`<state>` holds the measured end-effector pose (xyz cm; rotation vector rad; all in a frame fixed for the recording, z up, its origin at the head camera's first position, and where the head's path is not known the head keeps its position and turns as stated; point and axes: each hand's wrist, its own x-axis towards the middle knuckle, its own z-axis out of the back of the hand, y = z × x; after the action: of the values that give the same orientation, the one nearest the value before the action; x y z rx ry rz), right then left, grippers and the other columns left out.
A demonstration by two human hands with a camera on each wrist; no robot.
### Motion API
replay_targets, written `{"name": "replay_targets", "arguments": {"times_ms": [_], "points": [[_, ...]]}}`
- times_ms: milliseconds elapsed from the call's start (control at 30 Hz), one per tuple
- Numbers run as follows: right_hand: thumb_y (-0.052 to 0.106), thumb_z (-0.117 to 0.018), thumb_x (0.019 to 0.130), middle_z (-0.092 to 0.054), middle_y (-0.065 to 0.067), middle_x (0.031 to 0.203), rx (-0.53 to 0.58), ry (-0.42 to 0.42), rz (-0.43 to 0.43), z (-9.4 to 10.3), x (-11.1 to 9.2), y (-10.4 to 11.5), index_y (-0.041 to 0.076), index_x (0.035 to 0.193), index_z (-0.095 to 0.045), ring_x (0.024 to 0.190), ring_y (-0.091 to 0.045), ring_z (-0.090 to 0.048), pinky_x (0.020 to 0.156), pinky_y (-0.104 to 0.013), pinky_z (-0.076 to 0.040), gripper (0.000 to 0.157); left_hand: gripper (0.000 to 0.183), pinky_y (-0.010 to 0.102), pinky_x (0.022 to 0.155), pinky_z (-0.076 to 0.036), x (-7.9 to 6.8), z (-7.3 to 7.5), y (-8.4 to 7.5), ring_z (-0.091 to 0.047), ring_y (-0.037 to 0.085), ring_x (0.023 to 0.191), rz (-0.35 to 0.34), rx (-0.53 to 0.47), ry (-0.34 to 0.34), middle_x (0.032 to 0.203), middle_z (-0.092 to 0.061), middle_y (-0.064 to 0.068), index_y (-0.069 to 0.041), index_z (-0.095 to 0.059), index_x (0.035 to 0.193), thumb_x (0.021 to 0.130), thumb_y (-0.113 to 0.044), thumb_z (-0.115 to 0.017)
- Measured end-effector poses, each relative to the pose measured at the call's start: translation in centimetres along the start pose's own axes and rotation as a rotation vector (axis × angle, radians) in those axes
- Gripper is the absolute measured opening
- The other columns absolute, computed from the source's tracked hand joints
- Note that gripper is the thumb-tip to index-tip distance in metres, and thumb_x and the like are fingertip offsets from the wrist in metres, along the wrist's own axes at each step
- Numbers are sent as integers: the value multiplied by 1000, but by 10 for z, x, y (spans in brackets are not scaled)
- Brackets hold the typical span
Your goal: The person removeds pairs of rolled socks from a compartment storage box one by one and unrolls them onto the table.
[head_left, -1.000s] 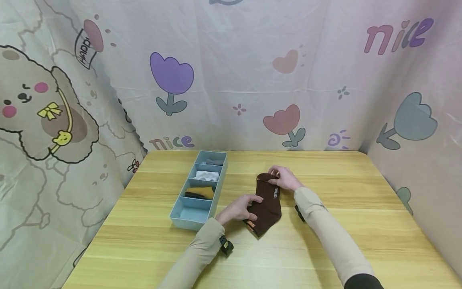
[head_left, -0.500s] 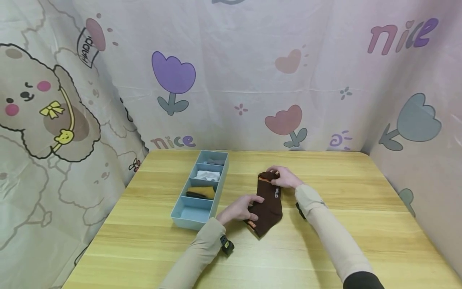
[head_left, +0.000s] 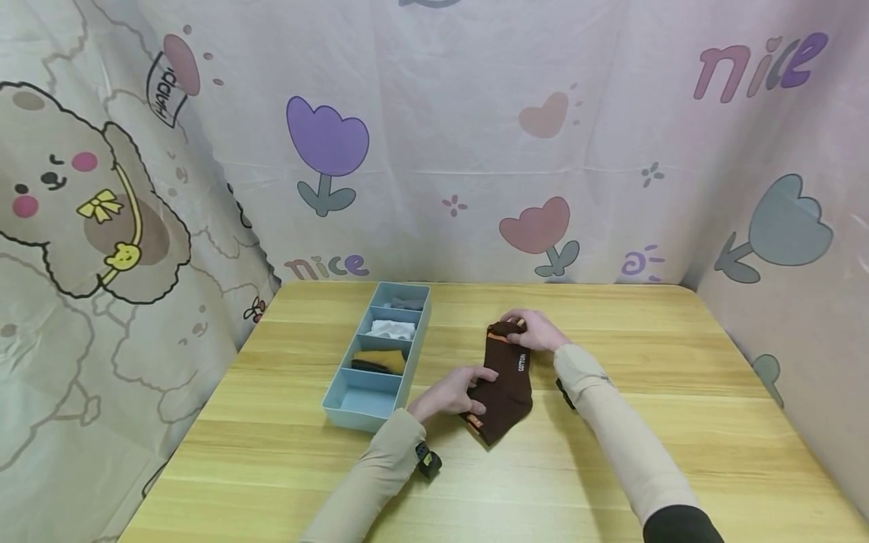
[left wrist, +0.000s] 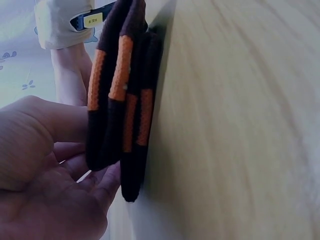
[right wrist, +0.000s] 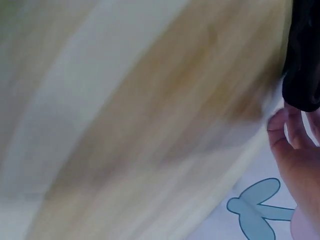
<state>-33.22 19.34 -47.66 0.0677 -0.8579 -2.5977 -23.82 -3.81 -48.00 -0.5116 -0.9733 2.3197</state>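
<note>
A pair of dark brown socks [head_left: 505, 392], one on the other, lies on the wooden table in the head view, with "COTTON" lettering and orange marks. My left hand [head_left: 448, 394] rests on their near left part, thumb and fingertips apart on the cloth. The left wrist view shows the layered edges of the brown socks [left wrist: 120, 90] with orange bands, and the left thumb [left wrist: 67, 120] touching the upper layer. At their far end my right hand [head_left: 536, 332] pinches the edge. In the right wrist view its fingers [right wrist: 295, 135] are partly cut off beside the dark sock [right wrist: 302, 75].
Left of the socks stands a light blue divided box [head_left: 366, 421]. Its compartments hold grey cloth [head_left: 406, 304], white cloth [head_left: 392, 329] and a mustard-and-black folded item [head_left: 380, 360]; the nearest one shows its bare bottom. A printed curtain [head_left: 434, 151] hangs behind the table [head_left: 652, 422].
The far end of the upper sock has shifted under my right hand, so an orange stripe now shows there. My left hand stays on the socks. The view has shifted slightly.
</note>
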Motion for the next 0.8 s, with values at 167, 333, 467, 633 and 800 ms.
{"name": "replay_targets", "arguments": {"times_ms": [167,333,467,633,800], "points": [[2,-71,85,-66,-23,120,14,49,18,-1,0,0,4,127,-61,104,-35,-64,91,-50,-53,43,57,49,107,-49,0,0,0,-59,42,125,-1,-5,4,143,-59,14,-3,-60,134,81,4,-78],[-1,-68,89,-69,-23,112,-13,-30,20,-1,0,1,1,119,-66,103,-38,-66,91,-52,-53,30,56,46,105,-51,-1,0,-1,-61,41,123,-3,5,-4,142,-60,14,-3,-61,134,80,4,-78],[5,-64,95,-71,-24,114,-30,-72,-1,-1,0,1,-3,116,-69,109,-40,-66,96,-53,-52,23,57,46,104,-51,-3,0,-3,-61,41,122,7,1,-7,142,-60,14,-4,-61,135,81,5,-78],[10,-58,100,-73,-22,110,-52,-99,-17,-1,3,-1,-4,110,-71,104,-38,-67,94,-52,-52,22,57,47,106,-50,-3,1,-3,-60,41,124,9,3,-6,142,-60,14,-4,-60,135,81,5,-77],[12,-55,102,-71,-22,99,-144,-83,-6,-2,6,-2,-3,99,-70,97,-39,-65,90,-53,-50,22,56,47,106,-50,-2,2,-1,-60,40,124,-27,24,7,142,-61,13,-2,-61,133,81,6,-77]]}}
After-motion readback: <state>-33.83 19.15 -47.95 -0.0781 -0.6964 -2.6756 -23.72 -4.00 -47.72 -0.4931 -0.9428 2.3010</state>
